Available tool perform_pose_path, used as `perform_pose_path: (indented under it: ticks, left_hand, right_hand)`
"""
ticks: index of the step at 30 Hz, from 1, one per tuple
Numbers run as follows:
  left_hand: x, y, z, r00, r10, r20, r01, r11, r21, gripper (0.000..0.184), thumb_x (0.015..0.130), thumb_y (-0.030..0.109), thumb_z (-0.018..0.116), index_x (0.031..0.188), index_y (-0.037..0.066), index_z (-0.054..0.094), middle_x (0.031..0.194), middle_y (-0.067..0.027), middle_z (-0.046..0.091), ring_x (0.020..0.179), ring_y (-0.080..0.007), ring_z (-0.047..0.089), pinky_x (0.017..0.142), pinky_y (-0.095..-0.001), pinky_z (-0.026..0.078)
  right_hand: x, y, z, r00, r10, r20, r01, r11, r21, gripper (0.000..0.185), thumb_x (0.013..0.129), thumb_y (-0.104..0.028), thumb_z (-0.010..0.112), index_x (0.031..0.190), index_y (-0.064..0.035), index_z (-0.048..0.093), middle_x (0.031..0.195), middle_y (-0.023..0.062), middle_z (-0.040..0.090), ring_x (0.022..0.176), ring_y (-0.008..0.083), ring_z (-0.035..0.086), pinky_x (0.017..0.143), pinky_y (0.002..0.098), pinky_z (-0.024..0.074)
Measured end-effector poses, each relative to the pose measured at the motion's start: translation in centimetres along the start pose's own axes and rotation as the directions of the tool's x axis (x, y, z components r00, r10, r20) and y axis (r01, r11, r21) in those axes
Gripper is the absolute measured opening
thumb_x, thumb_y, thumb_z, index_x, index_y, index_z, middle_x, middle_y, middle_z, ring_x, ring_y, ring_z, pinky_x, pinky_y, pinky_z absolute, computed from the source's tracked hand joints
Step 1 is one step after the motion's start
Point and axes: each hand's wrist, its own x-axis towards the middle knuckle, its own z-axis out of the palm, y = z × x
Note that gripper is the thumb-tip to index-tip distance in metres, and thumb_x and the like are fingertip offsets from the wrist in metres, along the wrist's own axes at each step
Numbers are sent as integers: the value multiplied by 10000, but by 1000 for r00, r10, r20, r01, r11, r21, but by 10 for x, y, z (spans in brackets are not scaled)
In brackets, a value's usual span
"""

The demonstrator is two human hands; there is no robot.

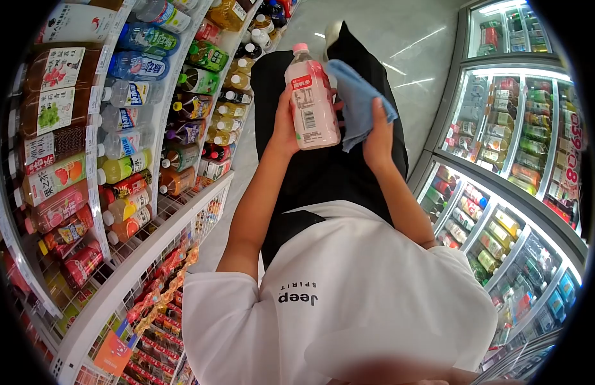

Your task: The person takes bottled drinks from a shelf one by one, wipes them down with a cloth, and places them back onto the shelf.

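My left hand (284, 124) is wrapped round a pink drink bottle (317, 129) with a pink cap, a red label patch and a barcode. The bottle stands nearly upright in the view, its cap pointing away from me. My right hand (378, 136) grips a light blue cloth (362, 96), which hangs down from the fingers. Part of the cloth lies close to the bottle's right side. Whether the two touch I cannot tell. Some fingertips behind the bottle and cloth are hidden.
Shelves of drink bottles (136, 94) line my left side, with a white wire rack (150, 237) at their near end. Glass-door fridges (506, 122) full of drinks stand on my right. Grey shiny floor (400, 38) runs between them.
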Motion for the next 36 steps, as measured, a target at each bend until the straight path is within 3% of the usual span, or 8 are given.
perform_pose_path:
  ticks: [1, 4, 7, 10, 12, 14, 28, 36]
  left_hand:
    - [1, -2, 1, 1000, -2, 12, 2, 1000, -27, 823, 917, 681, 456, 1415, 26, 457, 1327, -184, 568, 1183, -391, 589, 957, -678, 467]
    - [1, 0, -4, 999, -35, 40, 36, 999, -28, 820, 917, 681, 446, 1410, 27, 465, 1301, -181, 587, 1159, -384, 606, 976, -660, 463]
    - [2, 2, -8, 994, -89, 65, 93, 994, -63, 801, 933, 673, 413, 1401, 25, 472, 1279, -185, 600, 1139, -389, 617, 970, -636, 479]
    - [4, 0, -8, 995, -67, 70, 61, 994, 89, 776, 954, 656, 369, 1385, 21, 484, 1262, -187, 611, 1119, -394, 627, 958, -620, 493]
    - [-2, -4, -8, 999, -24, 33, 19, 988, 156, 661, 1007, 578, 380, 1410, 60, 464, 1296, -152, 602, 1157, -330, 620, 985, -528, 505]
    - [-1, -13, -14, 984, 103, -146, -56, 954, 295, 616, 1023, 549, 402, 1428, 86, 448, 1313, -133, 596, 1178, -289, 616, 1000, -482, 504]
    - [2, -16, -30, 992, 63, -114, -48, 990, 131, 594, 1018, 542, 433, 1429, 114, 464, 1327, -95, 595, 1184, -245, 615, 982, -416, 522]
    - [7, -7, -30, 998, -59, -32, 60, 997, 38, 792, 988, 661, 348, 1470, 36, 397, 1408, -229, 516, 1245, -377, 566, 1057, -496, 468]
  right_hand:
    - [4, -5, 1, 989, -84, -123, 91, 994, 53, 579, 1027, -438, 488, 1377, 23, 474, 1344, 160, 573, 1203, 263, 585, 1047, 398, 451]
    - [18, -24, 2, 971, -134, -200, 173, 966, 193, 611, 1027, -455, 482, 1375, 47, 478, 1353, 167, 569, 1213, 260, 581, 1051, 384, 443]
    - [23, -36, 2, 934, -357, -12, 345, 911, -227, 585, 1031, -428, 471, 1366, 49, 508, 1407, 156, 545, 1307, 268, 519, 1120, 402, 375]
    - [35, -40, 14, 678, -561, 474, 734, 553, -395, 420, 1021, -279, 503, 1339, -20, 595, 1449, 127, 527, 1390, 294, 443, 1167, 435, 296]
    - [39, -38, 16, 548, -462, 698, 824, 151, -547, 370, 1004, -225, 519, 1341, -108, 615, 1463, 95, 520, 1436, 316, 377, 1184, 473, 260]
    - [36, -31, 22, 554, -412, 723, 824, 144, -549, 351, 988, -204, 543, 1323, -148, 633, 1465, 78, 518, 1434, 318, 372, 1182, 493, 263]
    - [12, -15, 10, 574, -361, 735, 814, 151, -561, 367, 935, -167, 606, 1300, -162, 645, 1452, 51, 530, 1434, 312, 370, 1194, 519, 248]
    - [-44, -10, 1, 543, -233, 807, 839, 151, -522, 436, 872, -146, 662, 1305, -185, 641, 1448, 23, 533, 1433, 301, 377, 1201, 534, 230]
